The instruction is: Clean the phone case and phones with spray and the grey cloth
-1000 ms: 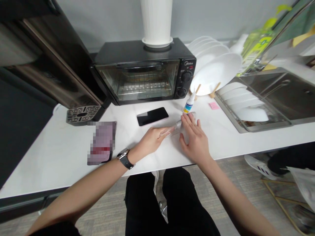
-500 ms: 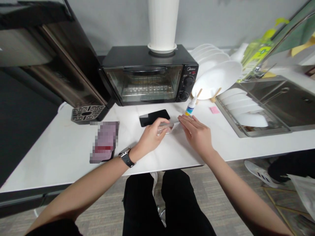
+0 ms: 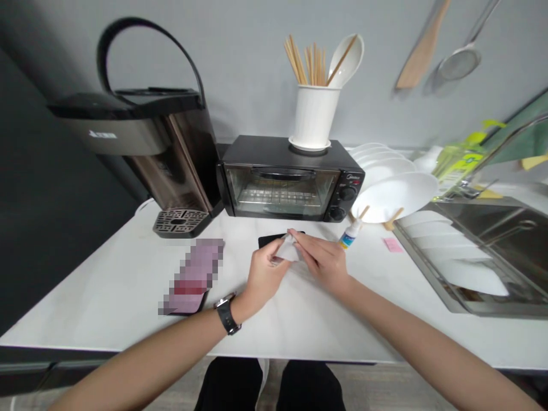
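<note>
Nearest, left hand (image 3: 265,274) and right hand (image 3: 321,260) meet above the white bench (image 3: 107,297), both pinching a small clear plastic wrapper (image 3: 286,251) held between their fingertips. Just behind lies a black phone (image 3: 269,240); a small white dropper bottle (image 3: 350,234) stands right; black toaster oven (image 3: 291,180) beyond.

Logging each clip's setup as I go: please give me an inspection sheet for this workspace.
Surface: white countertop.
Job's things: small clear wrapper, pinched by both hands.
Clutter: black phone lying behind the hands, small dropper bottle, pink sticky note, blurred-out flat item.
Hands: left hand and right hand closed on the wrapper.
Cables: nothing seen.
Surroundings: toaster oven, water dispenser, utensil holder, plates, sink.
</note>
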The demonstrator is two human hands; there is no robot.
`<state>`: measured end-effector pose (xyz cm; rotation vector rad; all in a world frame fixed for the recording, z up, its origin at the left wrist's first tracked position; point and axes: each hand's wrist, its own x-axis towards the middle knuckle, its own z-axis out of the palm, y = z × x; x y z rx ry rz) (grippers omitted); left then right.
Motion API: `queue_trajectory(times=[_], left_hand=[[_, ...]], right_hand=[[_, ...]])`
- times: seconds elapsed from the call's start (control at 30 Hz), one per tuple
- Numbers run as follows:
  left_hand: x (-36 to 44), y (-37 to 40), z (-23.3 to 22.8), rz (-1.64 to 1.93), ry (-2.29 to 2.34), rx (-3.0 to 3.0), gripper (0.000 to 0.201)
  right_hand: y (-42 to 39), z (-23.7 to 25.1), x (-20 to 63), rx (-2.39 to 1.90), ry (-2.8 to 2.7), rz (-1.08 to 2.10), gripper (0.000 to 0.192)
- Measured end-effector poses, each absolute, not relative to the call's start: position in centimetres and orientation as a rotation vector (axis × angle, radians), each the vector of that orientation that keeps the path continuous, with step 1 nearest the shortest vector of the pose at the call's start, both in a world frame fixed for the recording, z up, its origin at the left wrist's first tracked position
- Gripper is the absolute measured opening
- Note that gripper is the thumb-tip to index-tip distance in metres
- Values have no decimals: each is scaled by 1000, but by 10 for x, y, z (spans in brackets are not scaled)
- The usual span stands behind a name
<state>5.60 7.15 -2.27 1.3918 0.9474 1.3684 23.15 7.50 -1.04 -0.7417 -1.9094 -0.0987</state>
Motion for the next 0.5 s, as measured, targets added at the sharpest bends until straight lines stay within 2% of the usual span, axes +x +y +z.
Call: queue_trajectory(times=[0.1,0.17,0.23,0.27,0.37,0.43,0.5], left_hand=[[56,70,-24,1426,953,1328,33],[55,69,-22,1506,957,1309,28],[55,68,-20,1556,938,1352,15],[55,67,-18,1556,914,1398,13],[53,67,-17,1484,811,1599,26],[52,67,-19,1412,799,1714,37],[51,66,-21,1342,865,1740,39]], right_hand=[[80,-12,231,-759,-1839,-26,30],[76,-12,231,-836,-1792,24,25],[70,-11,232,-909,-1771,105,22],[67,-11,233,-938,-1769,153,27],[64,-11,232,-1004,-1747,303,47],[65,-13,230,-1029,-1704,390,51],[67,-14,229,-1036,-1656,457,53]])
